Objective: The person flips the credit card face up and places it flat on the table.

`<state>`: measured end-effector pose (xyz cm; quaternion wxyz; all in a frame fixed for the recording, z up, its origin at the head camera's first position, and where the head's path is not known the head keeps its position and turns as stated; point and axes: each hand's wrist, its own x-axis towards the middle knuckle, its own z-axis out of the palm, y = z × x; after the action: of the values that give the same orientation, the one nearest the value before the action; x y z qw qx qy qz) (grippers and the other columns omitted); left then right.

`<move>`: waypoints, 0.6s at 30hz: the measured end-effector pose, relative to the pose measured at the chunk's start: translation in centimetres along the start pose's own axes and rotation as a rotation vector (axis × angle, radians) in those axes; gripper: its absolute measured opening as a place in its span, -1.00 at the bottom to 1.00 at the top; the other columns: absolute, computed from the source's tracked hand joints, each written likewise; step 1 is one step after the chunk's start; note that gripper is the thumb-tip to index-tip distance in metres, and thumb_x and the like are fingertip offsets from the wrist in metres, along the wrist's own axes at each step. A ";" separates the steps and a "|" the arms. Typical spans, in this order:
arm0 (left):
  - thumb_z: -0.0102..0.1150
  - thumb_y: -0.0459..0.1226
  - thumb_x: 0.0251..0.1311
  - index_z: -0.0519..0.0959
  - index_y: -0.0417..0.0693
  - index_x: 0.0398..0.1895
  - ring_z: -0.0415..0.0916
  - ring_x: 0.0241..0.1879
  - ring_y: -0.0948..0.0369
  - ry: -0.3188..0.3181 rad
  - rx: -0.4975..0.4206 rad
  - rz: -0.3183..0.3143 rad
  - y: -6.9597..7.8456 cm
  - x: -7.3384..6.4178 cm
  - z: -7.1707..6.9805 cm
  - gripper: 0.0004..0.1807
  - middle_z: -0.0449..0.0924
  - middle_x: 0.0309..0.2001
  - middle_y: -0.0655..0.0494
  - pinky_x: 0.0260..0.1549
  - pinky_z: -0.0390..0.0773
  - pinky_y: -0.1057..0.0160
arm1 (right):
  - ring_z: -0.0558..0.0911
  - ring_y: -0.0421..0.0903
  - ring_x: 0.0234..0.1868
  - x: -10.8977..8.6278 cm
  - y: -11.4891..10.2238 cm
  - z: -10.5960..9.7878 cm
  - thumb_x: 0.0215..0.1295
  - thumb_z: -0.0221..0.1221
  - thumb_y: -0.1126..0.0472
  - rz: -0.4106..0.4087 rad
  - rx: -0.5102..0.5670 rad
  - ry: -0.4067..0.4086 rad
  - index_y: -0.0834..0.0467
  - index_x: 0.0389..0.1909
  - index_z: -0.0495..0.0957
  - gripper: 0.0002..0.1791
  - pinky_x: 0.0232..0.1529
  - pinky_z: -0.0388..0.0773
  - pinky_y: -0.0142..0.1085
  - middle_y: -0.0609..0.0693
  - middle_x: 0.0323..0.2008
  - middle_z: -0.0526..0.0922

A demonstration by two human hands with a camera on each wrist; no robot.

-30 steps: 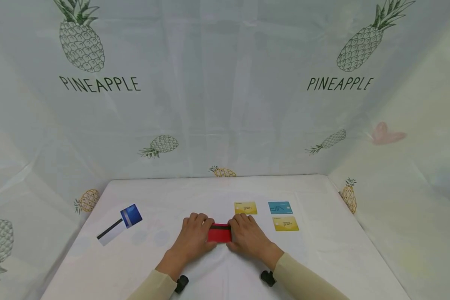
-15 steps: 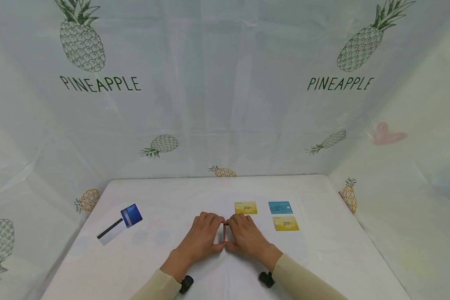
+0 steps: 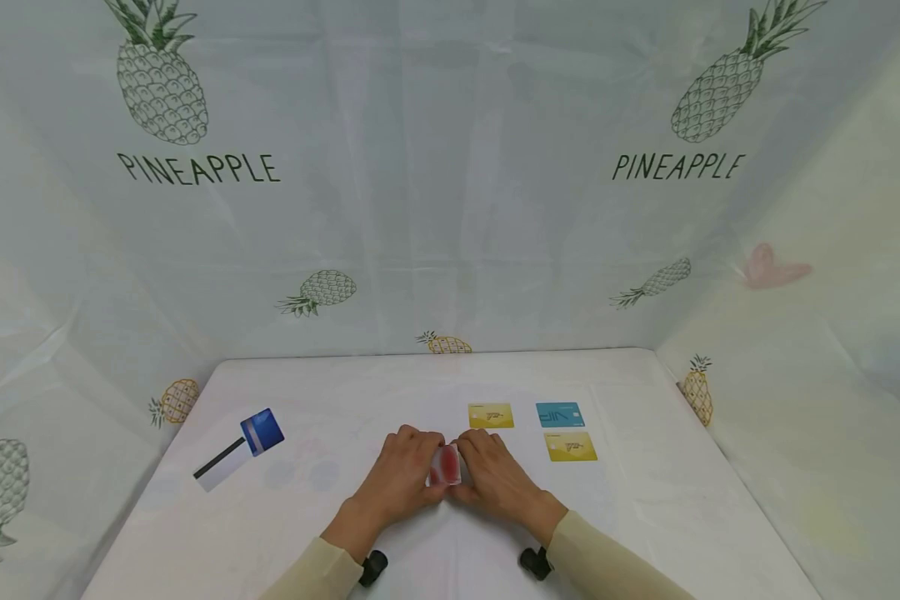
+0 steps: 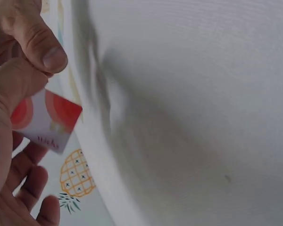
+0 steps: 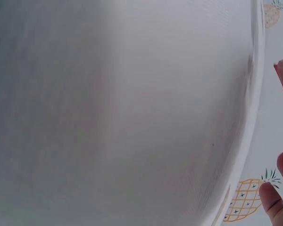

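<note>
A small bank-type card (image 3: pixel 450 465), white with red rounded shapes, stands between both hands at the middle of the table. My left hand (image 3: pixel 399 473) pinches its left side between thumb and fingers. In the left wrist view the patterned face of the card (image 4: pixel 49 123) shows below the left thumb. My right hand (image 3: pixel 498 477) holds the card's right side, its thumb meeting the left one. At the right wrist view's edge, a thin red edge of the card (image 5: pixel 281 81) appears under a fingertip. The fingers cover both ends of the card.
On the white table (image 3: pixel 390 383), a yellow card (image 3: pixel 491 416) lies behind the hands. Farther right lie a teal card (image 3: pixel 560 415) and another yellow card (image 3: pixel 571 447). At left, a blue card (image 3: pixel 262 431) adjoins a pale card (image 3: pixel 221 468) with a black stripe. Pineapple-print sheeting (image 3: pixel 450 208) encloses the table.
The card has turned over, from its red, black-striped face through edge-on to the white face with red shapes. The left hand has shifted slightly right, closer to the right hand.
</note>
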<state>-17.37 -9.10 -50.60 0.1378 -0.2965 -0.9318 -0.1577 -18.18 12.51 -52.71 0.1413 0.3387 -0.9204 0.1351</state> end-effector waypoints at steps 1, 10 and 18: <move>0.61 -0.02 0.02 0.53 0.00 0.09 0.43 0.03 0.14 0.001 0.011 -0.010 0.0 0.0 0.1 -0.38 0.70 -0.02 0.15 0.01 0.46 0.07 | 0.50 -0.15 0.05 0.0 0.1 0.0 0.22 0.48 -0.18 0.002 -0.002 0.010 0.10 0.13 0.54 -0.37 0.06 0.49 -0.24 -0.11 0.02 0.56; 0.65 -0.06 -0.06 0.58 -0.02 0.09 0.42 0.05 0.04 -0.038 0.117 -0.103 -0.5 -0.2 0.8 -0.37 0.65 -0.02 0.06 -0.04 0.40 0.01 | 0.49 -0.10 0.16 -0.4 0.7 -0.3 0.17 0.50 -0.23 0.034 -0.044 0.026 0.10 0.23 0.49 -0.24 0.24 0.51 -0.15 -0.04 0.12 0.54; 0.63 -0.08 -0.07 0.58 -0.01 0.03 0.42 0.02 0.05 -0.034 0.123 -0.072 0.1 0.0 1.3 -0.41 0.61 -0.06 0.08 -0.08 0.39 0.03 | 0.50 -0.10 0.07 -0.4 0.7 -0.6 0.24 0.43 -0.25 -0.035 -0.155 0.021 0.11 0.18 0.53 -0.32 0.11 0.50 -0.19 -0.06 0.05 0.56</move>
<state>-17.54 -8.55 -51.75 0.1339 -0.2563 -0.9521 -0.0999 -18.22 13.46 -52.37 0.1790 0.3414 -0.9205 0.0643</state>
